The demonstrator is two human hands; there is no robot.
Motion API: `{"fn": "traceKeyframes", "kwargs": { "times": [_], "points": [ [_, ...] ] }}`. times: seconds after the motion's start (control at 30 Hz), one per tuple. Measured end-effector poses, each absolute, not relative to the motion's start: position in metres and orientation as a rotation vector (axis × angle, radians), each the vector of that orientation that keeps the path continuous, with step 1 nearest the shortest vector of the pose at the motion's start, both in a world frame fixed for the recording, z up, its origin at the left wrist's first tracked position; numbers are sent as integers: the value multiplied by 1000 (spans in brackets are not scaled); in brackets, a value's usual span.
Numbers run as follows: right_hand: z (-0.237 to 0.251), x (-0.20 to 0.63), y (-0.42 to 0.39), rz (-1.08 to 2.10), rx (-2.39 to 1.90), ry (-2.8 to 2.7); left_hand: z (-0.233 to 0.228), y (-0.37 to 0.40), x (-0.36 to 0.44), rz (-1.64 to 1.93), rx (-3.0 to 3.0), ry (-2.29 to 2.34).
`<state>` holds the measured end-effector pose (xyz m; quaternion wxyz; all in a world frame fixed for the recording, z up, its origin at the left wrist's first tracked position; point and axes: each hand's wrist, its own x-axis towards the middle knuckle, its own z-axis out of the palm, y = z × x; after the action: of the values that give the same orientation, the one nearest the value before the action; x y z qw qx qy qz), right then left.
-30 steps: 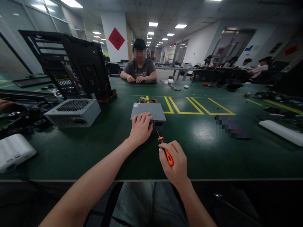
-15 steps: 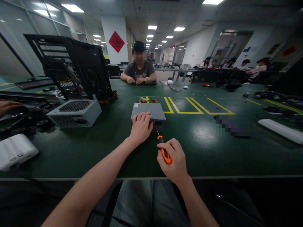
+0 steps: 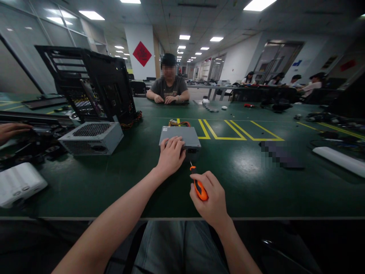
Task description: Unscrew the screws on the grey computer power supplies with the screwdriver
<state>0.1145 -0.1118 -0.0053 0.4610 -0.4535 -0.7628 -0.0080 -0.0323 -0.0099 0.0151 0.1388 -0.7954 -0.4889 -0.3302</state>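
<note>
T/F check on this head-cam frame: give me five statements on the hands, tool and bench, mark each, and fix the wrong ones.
1. The right hand grips an orange-and-black screwdriver. True.
2. The screwdriver's shaft points back toward the person's lap. False: it points away from the person, toward the grey box.
3. The left hand rests on the grey box. True.
4. Nothing stands to the left of the grey box. False: a mesh-topped unit sits there, apart from it.
5. The work surface is plain white. False: the table is green, with yellow lines marked on it.
</note>
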Motion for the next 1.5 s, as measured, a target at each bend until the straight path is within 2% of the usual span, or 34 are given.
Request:
{"fn": "traceKeyframes", "kwargs": {
  "times": [0.33,0.63,0.9,1.1,1.3,1.5],
  "points": [
    [-3,116,-113,59,-1130,-1775,18,-12,-33,-946,-2320,-1399],
    [0,115,-113,-38,-1086,-1840,16,-11,-32,-957,-2310,-1403],
    [-6,117,-114,113,-1168,-1660,17,-12,-31,-963,-2313,-1407],
    [-3,116,-112,-110,-1084,-1722,16,-11,-32,-970,-2316,-1411],
    [-1,116,-112,-5,-1094,-1759,14,-9,-32,-977,-2318,-1416],
    [-5,116,-111,-32,-1126,-1625,15,-10,-32,-982,-2324,-1417]
  ]
}}
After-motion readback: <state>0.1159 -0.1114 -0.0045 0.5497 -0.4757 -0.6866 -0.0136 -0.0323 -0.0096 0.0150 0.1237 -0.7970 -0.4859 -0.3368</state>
